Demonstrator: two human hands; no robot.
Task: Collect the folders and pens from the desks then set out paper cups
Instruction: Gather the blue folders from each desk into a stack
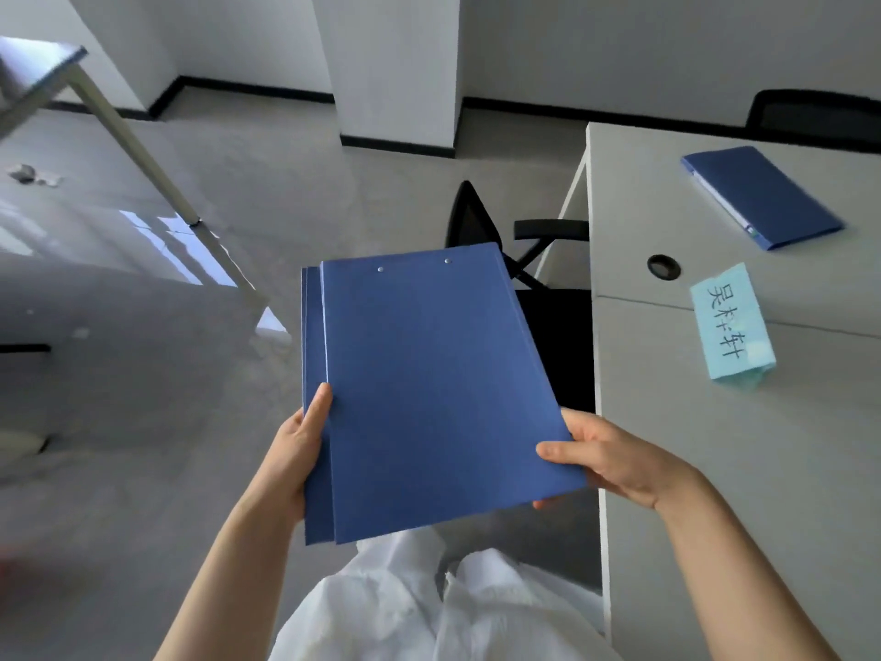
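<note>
I hold the stacked folders [429,384] off the worktop [715,422], left hand [298,450] and right hand [605,462] each pinching a lower edge, and judge the misaligned covers may slip while reaching the remaining folder [760,195] near the far edge.

Lower folders [314,398]: only thin left edges show under the top folder [438,388]; their number cannot be told.
Fingers of both hands: hidden beneath the stack.
Black chair [476,221]: partly hidden by folder and desk [715,469].
Second chair [810,116]: cut off at right edge.
Floor debris [28,174]: too blurred to identify.
</note>
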